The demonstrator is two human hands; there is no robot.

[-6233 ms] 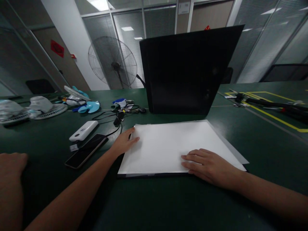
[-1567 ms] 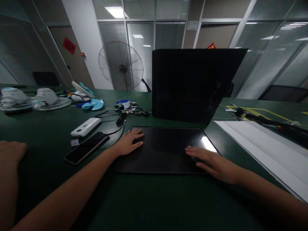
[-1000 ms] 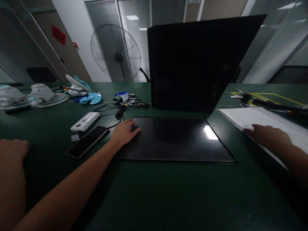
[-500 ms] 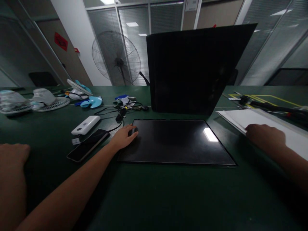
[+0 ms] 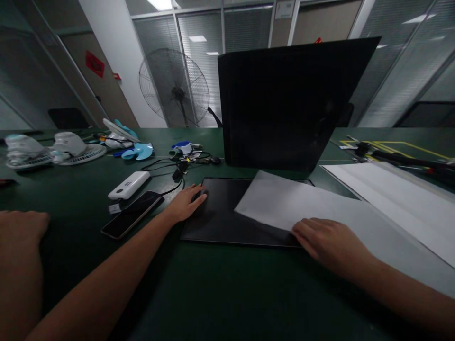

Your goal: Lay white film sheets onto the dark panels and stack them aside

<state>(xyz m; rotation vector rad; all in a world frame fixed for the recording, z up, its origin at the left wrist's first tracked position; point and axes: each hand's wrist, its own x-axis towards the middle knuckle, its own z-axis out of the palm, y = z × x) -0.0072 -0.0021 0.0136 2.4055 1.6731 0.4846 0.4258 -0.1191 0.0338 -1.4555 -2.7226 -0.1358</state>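
Observation:
My right hand is closed on the lower edge of a white sheet, which looks thin and slightly curved. This sheet covers much of the right part of a flat black panel and reaches back toward the right. At the panel's left edge rests my left hand; its thumb and fingers curve around a small dark shape that I cannot make out. Other white sheets lie to the right. Left of that hand are a phone with a cable and a white power bank.
Behind the panel stands a large black upright board. Fan parts and tangled cables lie at the back left. Another person's hand rests at the far left. Dark rods lie at the back right.
My right hand has come leftward from the white stack, drawing one sheet over the panel's right part. My left hand has stayed at the panel's left edge.

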